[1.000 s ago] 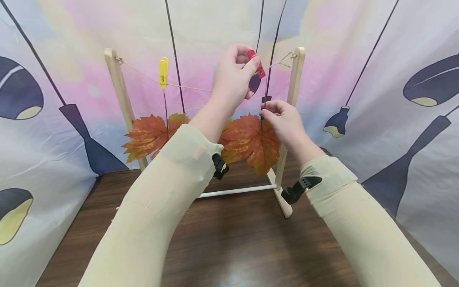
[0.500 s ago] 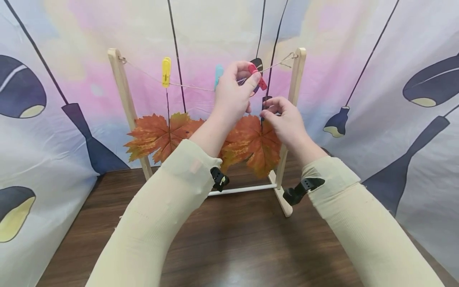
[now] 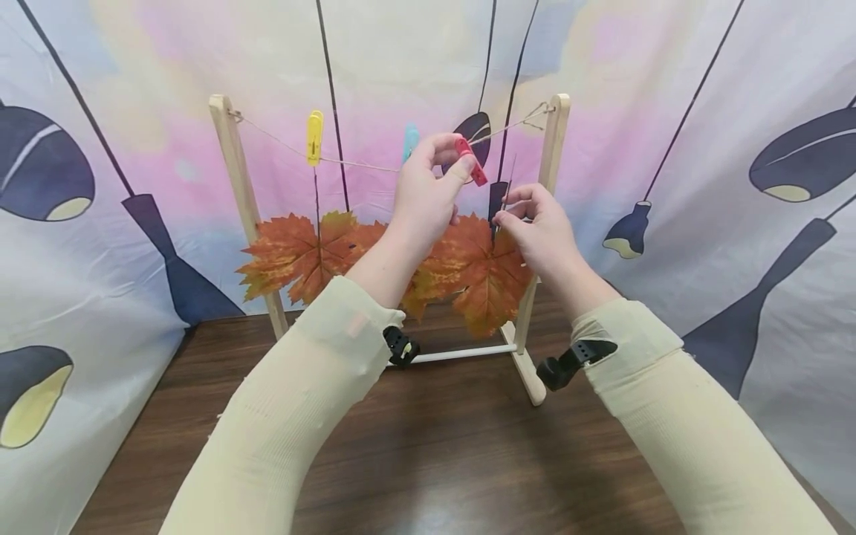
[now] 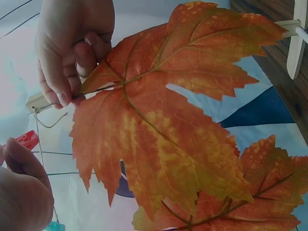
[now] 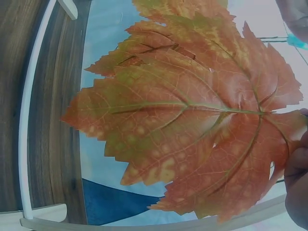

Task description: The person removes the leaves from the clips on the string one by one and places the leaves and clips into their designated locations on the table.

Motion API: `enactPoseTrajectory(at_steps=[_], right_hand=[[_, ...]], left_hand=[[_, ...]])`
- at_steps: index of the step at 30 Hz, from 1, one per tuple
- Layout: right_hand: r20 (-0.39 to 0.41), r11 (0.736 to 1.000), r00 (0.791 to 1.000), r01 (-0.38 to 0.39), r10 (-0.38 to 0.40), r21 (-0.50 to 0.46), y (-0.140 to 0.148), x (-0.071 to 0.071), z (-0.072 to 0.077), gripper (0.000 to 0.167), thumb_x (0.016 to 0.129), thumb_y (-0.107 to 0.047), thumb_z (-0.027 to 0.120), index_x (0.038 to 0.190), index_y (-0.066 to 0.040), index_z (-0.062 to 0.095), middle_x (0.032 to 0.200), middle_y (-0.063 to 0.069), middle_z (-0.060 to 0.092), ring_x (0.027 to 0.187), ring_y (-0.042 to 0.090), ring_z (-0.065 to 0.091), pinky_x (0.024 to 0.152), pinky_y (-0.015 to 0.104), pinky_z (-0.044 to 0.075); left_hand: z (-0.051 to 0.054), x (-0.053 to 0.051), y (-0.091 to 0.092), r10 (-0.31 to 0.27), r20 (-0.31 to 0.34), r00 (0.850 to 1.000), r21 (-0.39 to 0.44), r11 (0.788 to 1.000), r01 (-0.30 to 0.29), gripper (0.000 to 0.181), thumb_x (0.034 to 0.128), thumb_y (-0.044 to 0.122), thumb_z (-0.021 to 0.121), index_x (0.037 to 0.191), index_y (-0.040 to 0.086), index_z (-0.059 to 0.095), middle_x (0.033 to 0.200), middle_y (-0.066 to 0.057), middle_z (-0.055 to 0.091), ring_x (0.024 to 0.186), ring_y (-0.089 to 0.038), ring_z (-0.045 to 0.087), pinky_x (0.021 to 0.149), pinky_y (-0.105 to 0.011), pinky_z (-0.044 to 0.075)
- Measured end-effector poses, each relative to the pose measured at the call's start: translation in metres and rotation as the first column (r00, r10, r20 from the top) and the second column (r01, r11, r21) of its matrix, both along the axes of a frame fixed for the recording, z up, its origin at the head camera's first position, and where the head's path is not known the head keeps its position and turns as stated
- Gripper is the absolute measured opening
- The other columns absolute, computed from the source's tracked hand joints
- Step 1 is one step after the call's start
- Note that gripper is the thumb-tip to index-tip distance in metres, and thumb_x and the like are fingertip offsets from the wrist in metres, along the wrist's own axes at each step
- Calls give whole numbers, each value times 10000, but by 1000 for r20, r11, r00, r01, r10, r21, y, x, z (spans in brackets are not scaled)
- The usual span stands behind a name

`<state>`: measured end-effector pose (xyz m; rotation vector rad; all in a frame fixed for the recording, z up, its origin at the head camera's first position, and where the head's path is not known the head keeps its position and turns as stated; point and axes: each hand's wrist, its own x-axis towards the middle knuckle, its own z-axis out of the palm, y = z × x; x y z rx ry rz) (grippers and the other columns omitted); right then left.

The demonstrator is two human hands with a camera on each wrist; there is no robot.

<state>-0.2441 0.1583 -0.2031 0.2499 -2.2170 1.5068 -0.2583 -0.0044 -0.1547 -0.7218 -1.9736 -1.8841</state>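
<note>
My left hand pinches a red clothespin between thumb and fingers, close to the twine. Whether the clothespin bites the twine I cannot tell. Lower and to the right, my right hand pinches the thin stem of an orange artificial maple leaf. The stem's upper end sticks up past the fingertips, apart from the red clothespin. In the left wrist view this leaf hangs from the right hand's fingers. A second leaf hangs by its stem below a yellow clothespin.
A blue clothespin sits on the twine behind my left hand. Wooden posts hold the twine's ends, with a white bar low between them. The frame stands on a dark wooden table before a printed cloth backdrop.
My left hand has come down with the red clothespin, uncovering the blue one. My right hand has shifted slightly right, and the stem's top now leans right, away from the clothespin.
</note>
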Motion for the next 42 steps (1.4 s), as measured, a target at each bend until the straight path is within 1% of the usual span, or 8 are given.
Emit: enactPoseTrajectory(at_steps=[11,20,23,27,31,34,38,42], right_hand=[[15,1000,1000,-24,25,-13,5,1,-5,187,919,-129,592,1079,-128,496,881,58,584,527,176,456,448,292,464],[39,999,998,-49,49,-4,9,3,-10,201,934,-142,582,1106,-112,481,911,82,602,508,177,426,459,303,451],[45,998,997,-65,65,-7,12,5,-13,198,937,-140,577,1106,-108,478,893,80,595,491,169,407,450,306,441],[36,994,994,-104,105,-35,16,6,-16,178,926,-128,593,1066,-132,484,814,58,575,450,163,385,412,304,414],[11,985,987,-157,158,-74,20,5,-19,179,908,-110,620,1035,-134,496,709,34,535,417,148,370,366,293,375],[1,979,983,-183,184,-91,24,5,-22,171,904,-103,624,1024,-127,505,682,20,533,420,134,366,357,276,337],[1,974,980,-197,198,-113,28,5,-26,155,906,-100,622,1009,-142,513,685,9,546,428,123,359,369,269,296],[10,968,977,-210,214,-139,31,6,-28,150,911,-93,613,1010,-140,511,702,16,553,423,123,351,381,279,293]], left_hand=[[-9,-1,-8,-8,17,1000,15,1000,8,345,923,198,607,1246,111,519,1097,-29,567,408,-168,381,408,-238,417],[-22,-4,-15,8,40,999,-19,1000,-7,361,914,232,623,1243,111,534,1110,-27,581,393,-163,398,399,-243,426],[-25,-4,-16,7,53,999,-9,1000,-7,349,908,229,634,1226,116,548,1097,-35,581,387,-164,398,393,-254,426],[-28,-4,-19,-2,74,997,4,1000,2,331,897,212,651,1196,106,558,1067,-48,580,392,-210,419,400,-283,447],[-31,-4,-22,11,89,996,-26,1000,-9,344,890,222,660,1202,112,566,1071,-37,588,416,-225,436,436,-321,482],[-34,-5,-25,16,89,996,-54,998,-11,374,895,222,654,1247,129,567,1092,-39,594,421,-218,435,459,-351,489],[-38,-5,-27,15,80,997,-84,996,-8,377,913,221,629,1275,140,566,1111,-54,590,413,-198,431,447,-317,468],[-40,-5,-30,20,76,997,-98,995,-12,352,924,207,611,1263,126,565,1113,-64,583,406,-164,417,423,-268,444]])
